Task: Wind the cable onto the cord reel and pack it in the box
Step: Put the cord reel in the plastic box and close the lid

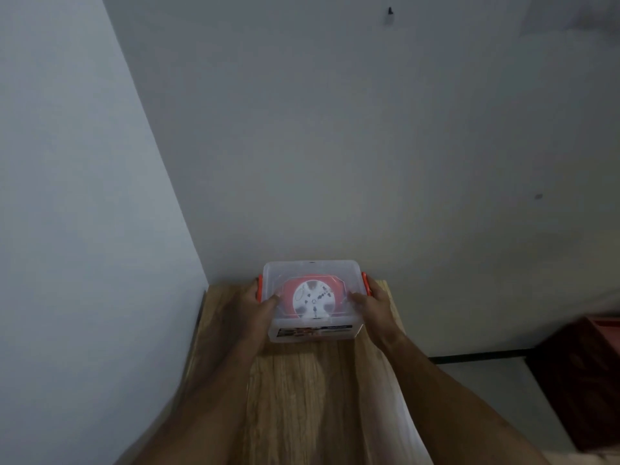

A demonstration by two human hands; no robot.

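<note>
Cord reel point(312, 299) inside lidded box point(312, 333); left hand point(253, 305), right hand point(372, 303) grip box sides

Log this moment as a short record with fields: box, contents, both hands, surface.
box: clear plastic box, lid on, orange latches at both ends
contents: red and white cord reel seen through the lid
left hand: left hand holds the box's left end
right hand: right hand holds the right end
surface: wooden table in a wall corner
</note>
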